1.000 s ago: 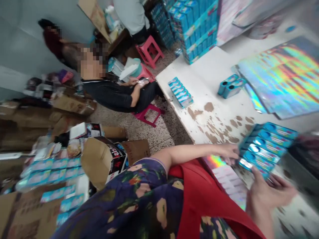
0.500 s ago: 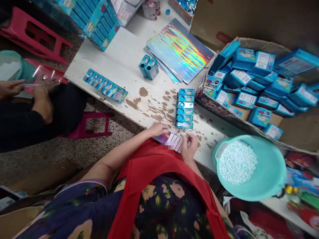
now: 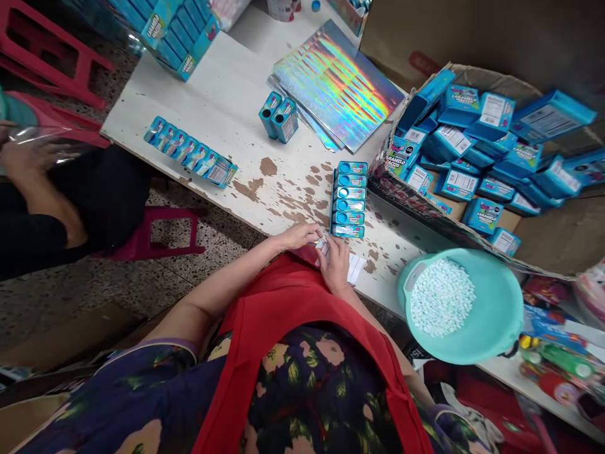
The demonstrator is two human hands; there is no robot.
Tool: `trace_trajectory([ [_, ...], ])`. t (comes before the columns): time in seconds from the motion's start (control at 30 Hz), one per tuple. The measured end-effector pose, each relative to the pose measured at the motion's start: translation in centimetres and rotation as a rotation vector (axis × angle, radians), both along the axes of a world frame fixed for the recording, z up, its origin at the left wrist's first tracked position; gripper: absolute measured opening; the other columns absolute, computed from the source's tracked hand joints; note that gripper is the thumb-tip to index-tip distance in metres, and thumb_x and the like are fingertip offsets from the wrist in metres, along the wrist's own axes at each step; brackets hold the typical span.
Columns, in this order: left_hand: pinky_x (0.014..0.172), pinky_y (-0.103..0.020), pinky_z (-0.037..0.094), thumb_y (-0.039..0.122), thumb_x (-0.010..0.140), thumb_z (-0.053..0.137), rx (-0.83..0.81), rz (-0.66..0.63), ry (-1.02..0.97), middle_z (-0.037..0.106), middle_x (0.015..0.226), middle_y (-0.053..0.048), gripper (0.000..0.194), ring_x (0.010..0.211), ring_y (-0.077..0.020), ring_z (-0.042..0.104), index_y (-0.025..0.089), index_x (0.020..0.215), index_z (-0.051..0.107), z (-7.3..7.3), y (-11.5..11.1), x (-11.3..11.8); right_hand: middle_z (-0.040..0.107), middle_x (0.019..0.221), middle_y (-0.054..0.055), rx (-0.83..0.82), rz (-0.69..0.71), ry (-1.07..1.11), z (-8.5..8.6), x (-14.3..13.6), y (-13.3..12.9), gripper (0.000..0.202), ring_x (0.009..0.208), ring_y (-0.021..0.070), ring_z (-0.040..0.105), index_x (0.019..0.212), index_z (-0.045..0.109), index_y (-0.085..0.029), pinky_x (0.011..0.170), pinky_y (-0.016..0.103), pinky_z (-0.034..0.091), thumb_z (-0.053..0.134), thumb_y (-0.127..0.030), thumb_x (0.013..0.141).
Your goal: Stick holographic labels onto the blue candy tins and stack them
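My left hand (image 3: pixel 300 235) pinches the far left edge of a small sheet of shiny labels (image 3: pixel 355 270) at the table's front edge. The sheet looks purple and holographic on the left, with white strips on the right. My right hand (image 3: pixel 336 261) lies over its middle, fingers closed together close to the left fingertips; they hide much of the sheet, and what exactly they grip is hard to see. Just beyond my hands stands a row of small blue boxes (image 3: pixel 348 205) with round holes or circles on top.
Two blue boxes (image 3: pixel 278 118), another row (image 3: pixel 189 153) and holographic sheets (image 3: pixel 338 82) lie farther back. A carton (image 3: pixel 401 189) of blue boxes stands right, near a turquoise tub (image 3: pixel 496 309) of white pellets. Stacked boxes (image 3: pixel 174 38) stand far left; a seated co-worker's arm (image 3: pixel 42 195) is beyond.
My right hand has moved left from the sheet's right end to its middle, close to my left fingertips. The white strips now show to the right of it. The view has shifted slightly.
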State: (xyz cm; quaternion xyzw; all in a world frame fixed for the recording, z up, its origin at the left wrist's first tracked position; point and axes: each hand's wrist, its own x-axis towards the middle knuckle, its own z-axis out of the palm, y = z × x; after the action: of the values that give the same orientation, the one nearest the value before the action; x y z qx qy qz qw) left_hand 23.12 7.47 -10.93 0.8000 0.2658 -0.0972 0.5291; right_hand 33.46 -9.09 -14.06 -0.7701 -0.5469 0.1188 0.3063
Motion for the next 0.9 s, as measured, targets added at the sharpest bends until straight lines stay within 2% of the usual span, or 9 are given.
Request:
trace_trajectory([
  [0.07,0.069,-0.022,0.039,0.032,0.081,0.052,0.014,-0.063,-0.002,0.067,0.085,-0.002,0.029,0.078,-0.0156,0.057,0.015,0.099,0.067,-0.2,0.1,-0.1,0.061,0.118,0.014,-0.047,-0.008,-0.056,-0.1,0.3,0.0,0.039,0.107,0.0258,0.049,0.124,0.058,-0.016,0.089,0.040,0.039,0.052,-0.040,0.094],
  [0.17,0.077,-0.023,0.040,0.031,0.081,0.055,0.093,-0.166,-0.015,0.070,0.095,-0.005,0.027,0.089,-0.0184,0.060,0.016,0.098,0.070,-0.4,0.3,-0.2,0.066,0.107,0.010,-0.113,0.030,-0.114,-0.4,0.7,0.0,0.034,0.101,0.0252,0.049,0.116,0.063,-0.019,0.088,0.040,0.034,0.053,-0.042,0.093],
  [0.27,0.081,-0.026,0.040,0.030,0.085,0.052,0.211,-0.237,0.027,0.071,0.095,-0.006,0.024,0.092,-0.0202,0.061,0.017,0.092,0.071,-0.4,0.3,-0.2,0.068,0.100,0.008,-0.103,0.046,-0.158,-0.6,1.0,0.1,0.032,0.097,0.0239,0.050,0.115,0.065,-0.020,0.087,0.039,0.032,0.053,-0.041,0.094],
  [0.37,0.081,-0.028,0.041,0.032,0.091,0.044,0.302,-0.266,0.093,0.071,0.095,-0.008,0.031,0.092,-0.0217,0.061,0.017,0.091,0.070,0.0,0.1,0.1,0.068,0.103,0.008,-0.063,0.048,-0.193,-0.5,1.1,0.3,0.029,0.098,0.0228,0.051,0.116,0.065,-0.022,0.090,0.038,0.032,0.052,-0.037,0.094],
  [0.5,0.083,-0.033,0.040,0.033,0.093,0.038,0.343,-0.266,0.145,0.070,0.096,-0.009,0.035,0.094,-0.0237,0.060,0.016,0.088,0.068,0.0,-0.2,0.5,0.066,0.118,0.008,-0.043,0.101,-0.245,-0.4,0.7,0.1,0.030,0.113,0.0242,0.050,0.122,0.062,-0.023,0.102,0.045,0.026,0.048,-0.025,0.095],
  [0.6,0.081,-0.034,0.040,0.033,0.091,0.038,0.332,-0.249,0.168,0.069,0.091,-0.009,0.033,0.092,-0.0246,0.060,0.016,0.081,0.066,-0.2,-0.3,0.7,0.054,0.139,0.012,-0.072,0.139,-0.301,-0.6,0.2,-0.5,0.042,0.127,0.0277,0.042,0.135,0.052,-0.020,0.107,0.049,0.022,0.045,-0.017,0.094],
  [0.67,0.080,-0.033,0.040,0.032,0.090,0.039,0.321,-0.213,0.190,0.069,0.089,-0.008,0.032,0.091,-0.0247,0.060,0.016,0.080,0.066,-0.2,-0.3,0.8,0.049,0.144,0.012,-0.093,0.170,-0.311,-0.8,-0.1,-1.1,0.046,0.132,0.0291,0.037,0.139,0.048,-0.019,0.108,0.051,0.021,0.043,-0.014,0.093],
  [0.8,0.077,-0.031,0.039,0.030,0.087,0.041,0.274,-0.126,0.226,0.070,0.088,-0.007,0.029,0.087,-0.0225,0.061,0.016,0.081,0.066,-0.1,-0.2,1.2,0.058,0.134,0.010,-0.012,0.199,-0.277,-0.8,-0.2,-1.7,0.032,0.129,0.0263,0.042,0.123,0.059,-0.020,0.106,0.047,0.026,0.048,-0.018,0.093],
  [0.9,0.077,-0.031,0.040,0.029,0.087,0.042,0.249,-0.105,0.219,0.070,0.088,-0.006,0.028,0.086,-0.0219,0.061,0.016,0.080,0.066,-0.2,-0.2,1.5,0.068,0.112,0.008,0.089,0.129,-0.214,-0.1,0.1,-1.7,0.014,0.110,0.0229,0.053,0.101,0.065,-0.020,0.095,0.040,0.036,0.056,-0.024,0.092],
])
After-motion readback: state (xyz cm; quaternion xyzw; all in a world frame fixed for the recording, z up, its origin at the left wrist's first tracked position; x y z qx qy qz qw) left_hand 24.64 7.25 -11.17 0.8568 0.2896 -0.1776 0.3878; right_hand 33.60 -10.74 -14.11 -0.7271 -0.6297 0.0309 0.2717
